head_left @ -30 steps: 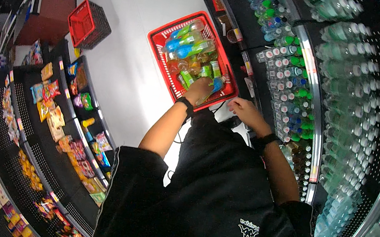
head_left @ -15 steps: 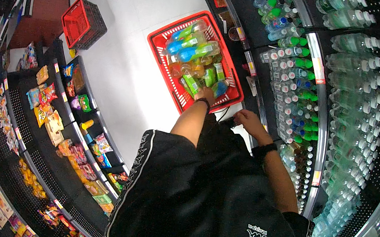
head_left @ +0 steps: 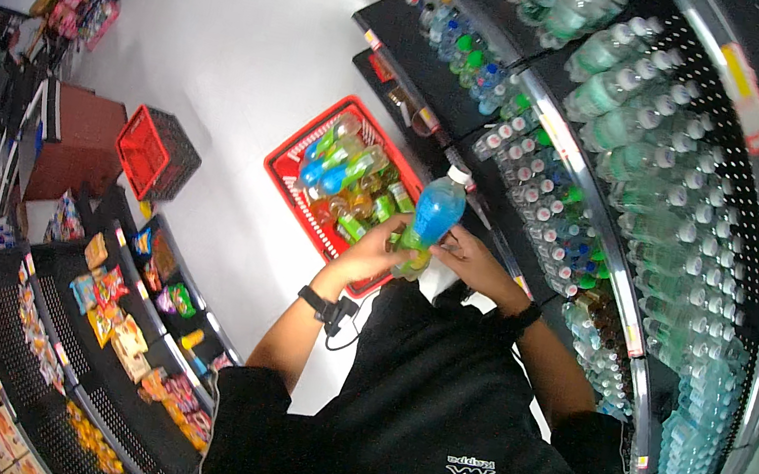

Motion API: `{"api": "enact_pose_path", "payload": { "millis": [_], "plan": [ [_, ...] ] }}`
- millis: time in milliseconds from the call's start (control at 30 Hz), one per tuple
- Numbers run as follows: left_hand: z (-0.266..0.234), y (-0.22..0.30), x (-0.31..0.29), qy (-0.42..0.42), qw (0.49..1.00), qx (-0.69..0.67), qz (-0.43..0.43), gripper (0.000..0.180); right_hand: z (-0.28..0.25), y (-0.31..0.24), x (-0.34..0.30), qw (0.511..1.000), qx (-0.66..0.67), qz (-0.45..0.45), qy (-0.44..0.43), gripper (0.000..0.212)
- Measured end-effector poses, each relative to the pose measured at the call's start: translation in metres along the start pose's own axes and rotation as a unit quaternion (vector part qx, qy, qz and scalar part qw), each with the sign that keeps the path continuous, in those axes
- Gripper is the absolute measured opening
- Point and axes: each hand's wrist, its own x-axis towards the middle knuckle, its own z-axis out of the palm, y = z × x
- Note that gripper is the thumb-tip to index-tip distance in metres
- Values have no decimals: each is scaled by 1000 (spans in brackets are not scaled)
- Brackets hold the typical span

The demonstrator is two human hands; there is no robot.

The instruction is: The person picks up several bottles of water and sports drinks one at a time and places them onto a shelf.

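Observation:
In front of my chest I hold up a bottle (head_left: 440, 212) with a white cap, blue upper part and yellow-green lower part. It tilts, cap away from me. My left hand (head_left: 374, 258) is closed round its lower part from the left. The fingers of my right hand (head_left: 481, 267) bend against its right side, partly hidden by it. Just beyond my left hand, a red shopping basket (head_left: 288, 206) stands on the floor. Several drink bottles (head_left: 335, 173) lie in it, some blue with green labels, others orange or amber.
On the right, curved-looking shelves hold rows of clear bottles (head_left: 646, 223) and small bottles (head_left: 524, 166). Another red and black basket (head_left: 156, 152) stands on the floor at the left. Lower left, snack shelves (head_left: 63, 303) carry colourful packets (head_left: 118, 308).
My left hand has come up out of the basket with a bottle. My right hand has moved in to the bottle's side. The whole view has shifted and turned somewhat.

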Motion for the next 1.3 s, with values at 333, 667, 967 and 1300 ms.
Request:
{"api": "enact_pose_path", "payload": {
  "millis": [333, 667, 967, 1300],
  "plan": [
    [82, 197, 30, 114, 922, 228, 291, 61, -45, -162, -112, 922, -244, -156, 255, 49],
    [153, 378, 35, 59, 796, 225, 559, 41, -48, -341, -261, 753, -491, -242, 366, 53],
    [222, 480, 128, -5, 819, 210, 533, 30, -166, -402, -297, 786, -411, -235, 397, 41],
    [248, 512, 254, -134, 860, 194, 452, 39, -261, -408, -288, 756, -444, -144, 460, 42]
  ]
}}
